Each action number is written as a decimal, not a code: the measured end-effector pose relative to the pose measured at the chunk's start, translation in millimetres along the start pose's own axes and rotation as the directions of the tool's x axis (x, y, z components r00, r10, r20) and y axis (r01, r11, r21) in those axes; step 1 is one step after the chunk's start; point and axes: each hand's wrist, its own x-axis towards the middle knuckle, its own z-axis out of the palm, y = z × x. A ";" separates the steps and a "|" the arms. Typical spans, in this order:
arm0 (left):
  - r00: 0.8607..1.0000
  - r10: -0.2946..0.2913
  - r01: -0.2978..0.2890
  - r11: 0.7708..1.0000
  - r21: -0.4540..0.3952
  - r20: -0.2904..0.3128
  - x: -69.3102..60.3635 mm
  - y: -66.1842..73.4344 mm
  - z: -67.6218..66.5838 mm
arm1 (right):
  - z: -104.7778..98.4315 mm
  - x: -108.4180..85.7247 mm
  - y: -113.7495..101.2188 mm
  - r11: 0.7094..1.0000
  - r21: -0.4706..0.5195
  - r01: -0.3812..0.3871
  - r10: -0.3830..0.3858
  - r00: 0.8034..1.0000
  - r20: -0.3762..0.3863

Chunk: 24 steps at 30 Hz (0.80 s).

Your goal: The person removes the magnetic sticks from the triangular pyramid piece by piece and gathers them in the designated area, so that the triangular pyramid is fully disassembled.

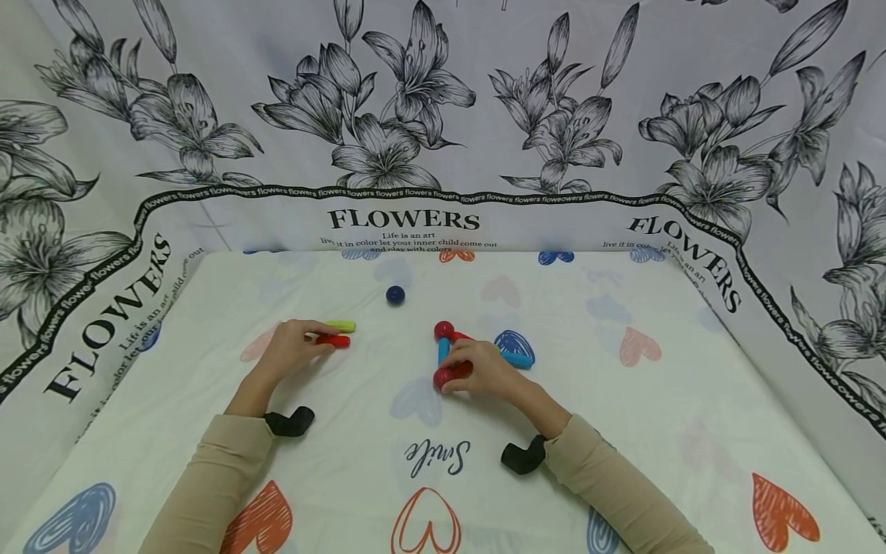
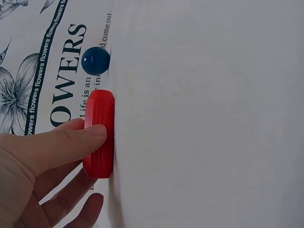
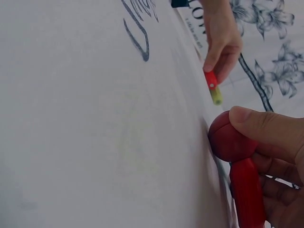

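Observation:
My left hand (image 1: 292,350) pinches a short red grooved rod (image 2: 100,137) between thumb and fingers, close to the tabletop. Just behind that rod lies a yellow-green rod (image 1: 341,326). Farther to the right, my right hand (image 1: 490,371) grips a dark red ball (image 3: 232,137), its thumb on top; a red rod (image 3: 247,192) joins the ball. From this ball a blue rod (image 1: 444,351) runs back to a second red ball (image 1: 444,331), where another red rod (image 1: 461,335) meets it. The hand partly hides this frame.
A dark blue ball (image 1: 395,295) sits behind and between the hands. Another blue rod (image 1: 516,360) lies right of the right hand. The white cloth (image 1: 388,492) carries printed hearts and lettering, and a flower-printed curtain (image 1: 415,92) stands around the back and sides.

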 end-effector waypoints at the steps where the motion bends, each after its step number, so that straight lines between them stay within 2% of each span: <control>1: 1.000 -0.007 0.007 1.000 -0.002 0.004 -0.3 0.4 -0.5 | -0.2 -0.2 -0.3 1.000 -0.001 0.001 -0.001 1.000 -0.001; 5: 1.000 -0.016 0.016 1.000 -0.005 0.008 -1.0 0.5 -1.6 | -0.1 -0.6 -0.8 1.000 0.001 0.010 -0.010 1.000 -0.004; 10: 0.999 0.036 -0.036 0.999 0.003 -0.024 -2.5 3.8 -2.9 | -0.1 -1.9 -0.1 1.000 0.001 0.024 -0.024 1.000 -0.006; 17: 0.994 0.094 -0.093 0.996 0.012 -0.062 -5.5 16.3 -0.7 | -0.8 -4.3 0.9 0.999 0.009 0.048 -0.048 0.999 0.022; 24: 0.987 0.146 -0.148 0.988 -0.031 -0.070 -7.5 31.7 7.6 | -1.7 -6.3 2.9 0.996 0.018 0.088 -0.089 0.995 0.053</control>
